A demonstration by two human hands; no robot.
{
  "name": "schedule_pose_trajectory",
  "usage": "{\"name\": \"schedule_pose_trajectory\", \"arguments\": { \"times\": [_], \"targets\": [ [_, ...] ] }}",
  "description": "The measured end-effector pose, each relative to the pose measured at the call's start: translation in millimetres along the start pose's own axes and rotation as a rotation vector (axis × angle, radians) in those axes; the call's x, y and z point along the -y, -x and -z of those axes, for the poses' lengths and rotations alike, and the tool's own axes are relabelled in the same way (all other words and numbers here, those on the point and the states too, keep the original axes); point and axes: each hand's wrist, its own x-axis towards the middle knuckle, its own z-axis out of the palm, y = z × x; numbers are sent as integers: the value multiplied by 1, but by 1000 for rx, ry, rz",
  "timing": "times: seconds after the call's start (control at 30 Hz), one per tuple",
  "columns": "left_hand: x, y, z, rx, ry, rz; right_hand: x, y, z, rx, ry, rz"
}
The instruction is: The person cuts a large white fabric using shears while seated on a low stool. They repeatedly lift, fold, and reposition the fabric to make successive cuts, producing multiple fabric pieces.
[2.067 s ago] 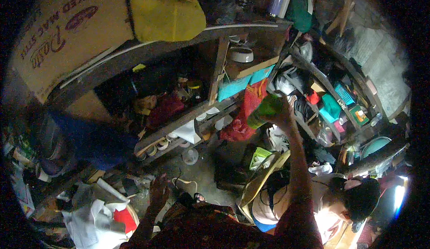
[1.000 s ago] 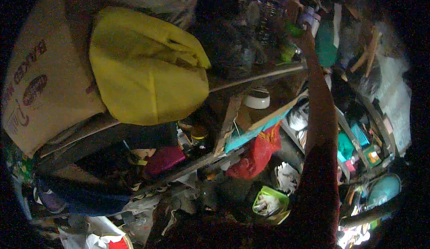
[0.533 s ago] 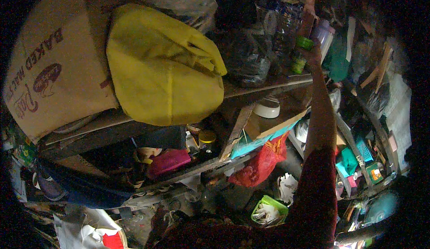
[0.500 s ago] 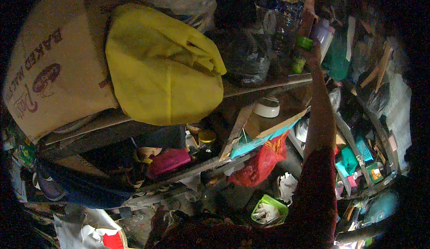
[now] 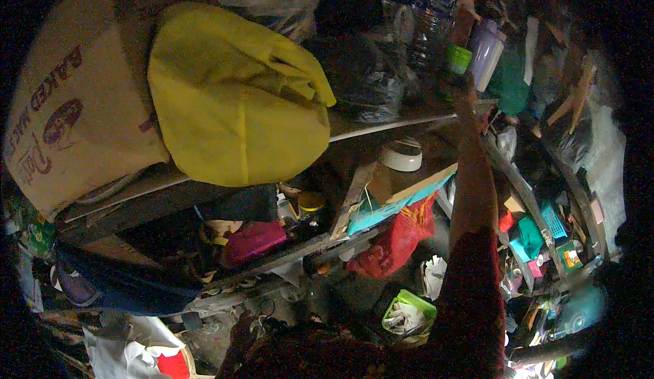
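Observation:
My right arm reaches up from the lower right to a wooden shelf. My right hand (image 5: 465, 97) is at the shelf's edge, just below a bright green-topped container (image 5: 458, 59). Its fingers are too dark and blurred to read. A lilac bottle (image 5: 486, 46) stands beside the container. Large clear plastic bottles with dark labels (image 5: 421, 21) are to the left, behind a black plastic bag (image 5: 373, 83). Low in the view, a dark shape that looks like my left hand (image 5: 238, 338) hangs near my body; its fingers cannot be made out.
A yellow cloth-like bag (image 5: 238, 106) and a cardboard box (image 5: 85, 100) fill the upper left. Under the shelf are a white bowl (image 5: 402, 155), a magenta box (image 5: 255, 244) and a red plastic bag (image 5: 388, 249). A green basket (image 5: 412, 297) sits below, and wooden beams cross the right side.
My right hand has come down from beside the green-topped container toward the shelf edge, leaving more of the container in sight. The view has shifted slightly.

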Motion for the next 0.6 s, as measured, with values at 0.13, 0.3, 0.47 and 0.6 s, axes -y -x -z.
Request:
{"name": "schedule_pose_trajectory", "arguments": {
  "times": [0.13,0.3,0.47,0.6],
  "targets": [
    [-4,-13,0,58,62,-54,37,16,-18,-258,-620,-154],
    [18,-57,13,294,95,-320,84,185,-18,-180,-788,39],
    [18,-142,4,775,150,-707,137,414,-96,-201,-5,-126],
    [-31,-190,-22,1029,156,-1134,200,561,-127,-27,489,-276]
  ]
}}
